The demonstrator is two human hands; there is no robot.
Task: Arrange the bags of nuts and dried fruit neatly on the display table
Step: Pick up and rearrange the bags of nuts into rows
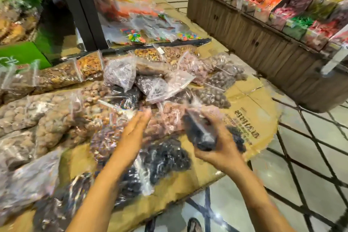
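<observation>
Several clear plastic bags of nuts and dried fruit lie heaped on the display table (pixel 250 100), which is covered with flattened cardboard. My right hand (pixel 220 143) grips a small bag of dark dried fruit (pixel 199 132) above the table's near right edge. My left hand (pixel 136 128) is open and flat, fingers together, hovering over a bag of pinkish-brown nuts (pixel 165 118). A large bag of dark fruit (pixel 165 158) lies just below both hands. Bags of light round nuts (pixel 28 115) fill the left side. The picture is motion-blurred.
A wooden candy stand (pixel 244 30) with bright wrapped sweets stands at the right across a tiled aisle. Bags of coloured sweets (pixel 135 34) lie on a farther table. A black post (pixel 81 7) rises behind the pile. A green box (pixel 22 52) sits at the left.
</observation>
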